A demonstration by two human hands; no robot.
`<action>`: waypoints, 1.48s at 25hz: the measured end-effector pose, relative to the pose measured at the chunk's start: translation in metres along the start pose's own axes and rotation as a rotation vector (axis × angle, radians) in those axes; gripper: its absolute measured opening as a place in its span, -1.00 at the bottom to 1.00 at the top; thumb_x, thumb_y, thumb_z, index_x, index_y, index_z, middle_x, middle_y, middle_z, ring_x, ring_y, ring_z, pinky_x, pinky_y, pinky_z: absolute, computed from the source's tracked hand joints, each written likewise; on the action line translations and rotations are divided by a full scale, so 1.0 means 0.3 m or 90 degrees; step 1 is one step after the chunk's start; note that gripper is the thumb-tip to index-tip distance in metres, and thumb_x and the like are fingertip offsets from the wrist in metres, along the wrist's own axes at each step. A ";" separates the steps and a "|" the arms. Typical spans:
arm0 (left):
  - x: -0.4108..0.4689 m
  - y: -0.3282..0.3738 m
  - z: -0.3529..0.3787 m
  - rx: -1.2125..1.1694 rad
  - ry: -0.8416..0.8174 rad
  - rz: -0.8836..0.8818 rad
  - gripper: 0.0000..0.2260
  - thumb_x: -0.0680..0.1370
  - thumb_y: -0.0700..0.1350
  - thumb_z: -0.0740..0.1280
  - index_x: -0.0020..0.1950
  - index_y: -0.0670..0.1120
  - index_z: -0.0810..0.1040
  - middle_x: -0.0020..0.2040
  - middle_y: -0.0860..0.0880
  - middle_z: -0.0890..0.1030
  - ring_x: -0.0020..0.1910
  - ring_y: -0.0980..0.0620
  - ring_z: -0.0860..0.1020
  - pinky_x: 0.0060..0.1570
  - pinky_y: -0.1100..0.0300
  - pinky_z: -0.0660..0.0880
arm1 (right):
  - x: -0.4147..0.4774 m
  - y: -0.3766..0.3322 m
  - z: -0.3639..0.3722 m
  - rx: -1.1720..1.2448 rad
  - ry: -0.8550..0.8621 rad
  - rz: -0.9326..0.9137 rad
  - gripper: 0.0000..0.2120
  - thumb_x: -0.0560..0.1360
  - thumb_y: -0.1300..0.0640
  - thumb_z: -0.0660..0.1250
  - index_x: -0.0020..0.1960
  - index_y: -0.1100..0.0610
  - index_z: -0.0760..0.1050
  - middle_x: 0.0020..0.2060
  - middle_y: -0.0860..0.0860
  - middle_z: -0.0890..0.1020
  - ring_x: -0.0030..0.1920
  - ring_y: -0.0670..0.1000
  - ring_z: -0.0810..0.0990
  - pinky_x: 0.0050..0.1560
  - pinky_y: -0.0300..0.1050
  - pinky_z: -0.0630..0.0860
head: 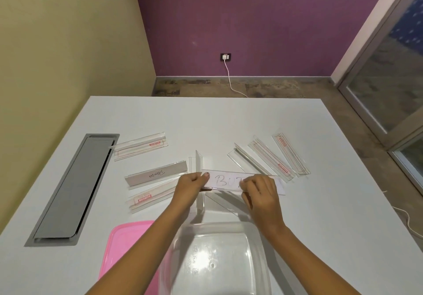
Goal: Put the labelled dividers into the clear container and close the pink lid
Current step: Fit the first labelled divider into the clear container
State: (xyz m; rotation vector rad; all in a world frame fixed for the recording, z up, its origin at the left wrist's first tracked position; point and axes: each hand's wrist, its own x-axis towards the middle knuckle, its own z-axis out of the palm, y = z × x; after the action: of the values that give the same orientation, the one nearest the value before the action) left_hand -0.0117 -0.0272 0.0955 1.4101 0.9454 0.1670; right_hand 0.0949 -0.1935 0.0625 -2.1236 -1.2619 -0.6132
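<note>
Left fingers (206, 176): they pinch the left end of the "BUT" divider (223, 181), thumb on top.
Right fingers (248, 183): curled over its right part, hiding the rest of the word. I cannot tell whether they grip the clear sleeve or only the paper.
Paper slip (280, 188): it pokes out past the right hand (261, 195). A pull from that side could slide it free or crease it, leaving the sleeve unlabelled.
"BUT" divider: held low over the tabletop (332, 203), just beyond the clear container (217, 227) and not yet in it.
Upright divider (198, 164): it stands right against the left hand (190, 186). I reckon a sideways swing would knock it flat.
"PANDA" divider (155, 175): lying to the left, still outside the container and easy to forget.
Printed blanks (272, 161): scattered on both sides, and one could get scooped in by mistake.
Clear container: open and nearest the person. A long divider lowered flat may catch on the rim, so it probably needs tilting.
Pink lid (128, 237): beside the container, partly under the left forearm, which could drag it on the way back.
</note>
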 end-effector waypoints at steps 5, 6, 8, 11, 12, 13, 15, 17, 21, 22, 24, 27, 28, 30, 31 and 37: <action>-0.126 -0.031 -0.065 -0.018 0.075 0.048 -0.85 0.51 -0.18 0.35 -0.15 -0.26 0.62 -0.21 -0.19 0.64 -0.21 -0.06 0.55 -0.04 0.11 0.42 | -0.049 -0.065 -0.086 0.000 -0.115 0.049 -0.51 0.31 0.11 0.55 0.18 0.07 0.49 0.11 0.05 0.54 0.15 0.04 0.42 0.20 -0.08 0.23; -0.154 -0.038 -0.076 -0.011 0.092 0.060 -0.88 0.51 -0.20 0.36 -0.10 -0.23 0.65 -0.18 -0.21 0.67 -0.20 -0.06 0.58 -0.02 0.10 0.44 | -0.055 -0.072 -0.108 -0.001 -0.155 0.067 -0.40 0.29 -0.01 0.55 0.26 0.04 0.42 0.18 0.03 0.50 0.23 0.02 0.36 0.25 -0.07 0.15; -0.204 -0.055 -0.099 0.002 0.124 0.085 -0.90 0.49 -0.23 0.38 -0.06 -0.22 0.66 -0.19 -0.17 0.68 -0.21 -0.04 0.59 0.00 0.12 0.45 | -0.056 -0.077 -0.149 0.022 -0.254 0.099 -0.24 0.28 -0.16 0.51 0.38 0.01 0.31 0.26 -0.05 0.42 0.32 -0.03 0.28 0.30 -0.10 0.00; -0.265 -0.087 -0.137 0.004 0.131 0.105 -0.92 0.46 -0.26 0.40 -0.08 -0.18 0.68 -0.28 -0.02 0.70 -0.27 0.09 0.63 -0.06 0.27 0.50 | -0.057 -0.079 -0.188 0.086 -0.426 0.095 -0.29 0.33 -0.16 0.47 0.39 -0.06 0.29 0.23 -0.11 0.48 0.28 -0.05 0.39 0.30 -0.18 0.06; -0.288 -0.099 -0.148 0.012 0.124 0.114 -0.90 0.46 -0.27 0.40 -0.15 -0.12 0.68 -0.34 0.03 0.70 -0.30 0.15 0.64 -0.13 0.36 0.51 | -0.063 -0.089 -0.195 0.115 -0.465 0.104 -0.32 0.32 -0.14 0.48 0.37 -0.07 0.32 0.21 -0.11 0.51 0.23 -0.06 0.44 0.27 -0.19 0.16; -0.309 -0.115 -0.158 0.022 0.124 0.124 -0.86 0.46 -0.27 0.40 -0.21 -0.05 0.68 -0.36 0.06 0.70 -0.31 0.20 0.64 -0.19 0.44 0.50 | -0.070 -0.102 -0.200 0.151 -0.495 0.122 -0.33 0.31 -0.13 0.50 0.36 -0.08 0.34 0.19 -0.11 0.52 0.19 -0.07 0.47 0.23 -0.20 0.28; -0.346 -0.154 -0.177 0.025 0.169 0.141 -0.82 0.49 -0.21 0.37 -0.24 0.04 0.67 -0.32 0.11 0.70 -0.30 0.24 0.63 -0.26 0.51 0.48 | -0.089 -0.135 -0.197 0.216 -0.540 0.154 -0.34 0.31 -0.10 0.51 0.35 -0.07 0.37 0.18 -0.10 0.54 0.17 -0.08 0.50 0.21 -0.14 0.44; -0.372 -0.191 -0.201 0.015 0.246 0.154 -0.79 0.57 -0.08 0.27 -0.17 0.08 0.67 -0.27 0.12 0.71 -0.26 0.25 0.64 -0.21 0.44 0.52 | -0.117 -0.154 -0.181 0.224 -0.573 0.150 -0.34 0.31 -0.05 0.52 0.36 -0.03 0.39 0.21 -0.06 0.55 0.20 -0.05 0.50 0.24 -0.11 0.45; -0.379 -0.267 -0.233 0.059 0.276 0.088 -0.84 0.59 -0.04 0.24 0.09 0.09 0.59 -0.08 0.11 0.68 -0.05 0.12 0.65 0.10 0.13 0.54 | -0.195 -0.147 -0.135 0.145 -0.656 0.131 -0.37 0.35 0.11 0.51 0.36 0.01 0.37 0.20 0.01 0.54 0.23 0.04 0.47 0.24 -0.08 0.43; -0.376 -0.289 -0.231 0.094 0.252 0.064 -0.81 0.58 -0.05 0.26 0.14 0.07 0.59 0.00 0.06 0.69 0.00 0.06 0.64 0.17 0.10 0.51 | -0.215 -0.148 -0.118 0.115 -0.677 0.121 -0.39 0.37 0.15 0.49 0.36 0.03 0.37 0.19 0.03 0.53 0.22 0.06 0.48 0.21 -0.06 0.45; -0.373 -0.323 -0.213 0.158 0.205 0.023 -0.75 0.57 -0.06 0.28 0.23 0.04 0.57 0.17 0.00 0.65 0.08 0.04 0.59 0.21 0.14 0.41 | -0.249 -0.159 -0.074 0.059 -0.702 0.092 -0.50 0.39 0.20 0.44 0.30 0.10 0.41 0.14 0.08 0.53 0.14 0.13 0.52 0.11 -0.02 0.47; -0.377 -0.348 -0.181 0.166 0.173 -0.004 -0.68 0.56 -0.12 0.30 0.33 -0.01 0.51 0.27 -0.01 0.58 0.11 0.05 0.55 0.21 0.18 0.37 | -0.276 -0.185 -0.010 0.006 -0.710 0.056 -0.68 0.39 0.25 0.39 0.12 0.20 0.46 0.04 0.13 0.54 0.02 0.19 0.56 -0.06 -0.02 0.47; -0.376 -0.352 -0.176 0.168 0.171 -0.007 -0.66 0.56 -0.15 0.31 0.34 -0.02 0.49 0.28 -0.03 0.57 0.17 0.01 0.56 0.26 0.14 0.37 | -0.283 -0.191 0.007 0.003 -0.705 0.054 -0.69 0.39 0.26 0.38 0.11 0.21 0.46 0.03 0.14 0.54 0.00 0.18 0.56 -0.08 -0.02 0.47; -0.374 -0.356 -0.176 0.173 0.172 -0.012 -0.65 0.55 -0.19 0.31 0.34 -0.03 0.49 0.28 -0.05 0.58 0.24 -0.05 0.54 0.30 0.13 0.36 | -0.299 -0.192 0.032 0.008 -0.684 0.053 -0.67 0.38 0.29 0.37 0.13 0.21 0.44 0.03 0.13 0.54 -0.01 0.16 0.56 -0.10 -0.02 0.48; -0.372 -0.355 -0.179 0.172 0.172 -0.014 -0.65 0.55 -0.19 0.32 0.33 -0.03 0.50 0.27 -0.04 0.58 0.22 -0.05 0.55 0.26 0.17 0.36 | -0.308 -0.188 0.039 0.007 -0.669 0.048 -0.65 0.39 0.31 0.35 0.16 0.20 0.43 0.04 0.12 0.55 0.00 0.15 0.56 -0.09 -0.02 0.50; -0.354 -0.349 -0.193 0.163 0.168 -0.030 -0.64 0.51 -0.18 0.38 0.30 0.00 0.53 0.22 -0.04 0.62 0.02 0.12 0.55 0.22 0.15 0.40 | -0.345 -0.180 0.050 -0.058 -0.590 0.027 -0.62 0.46 0.33 0.20 0.27 0.20 0.39 0.15 0.12 0.57 0.10 0.15 0.55 0.04 0.00 0.51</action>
State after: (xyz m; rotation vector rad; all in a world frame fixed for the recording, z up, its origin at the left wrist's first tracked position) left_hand -0.1611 -0.0714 0.0591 1.6262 1.2509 0.2059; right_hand 0.0021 -0.2271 -0.0018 -2.5990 -1.6386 0.4214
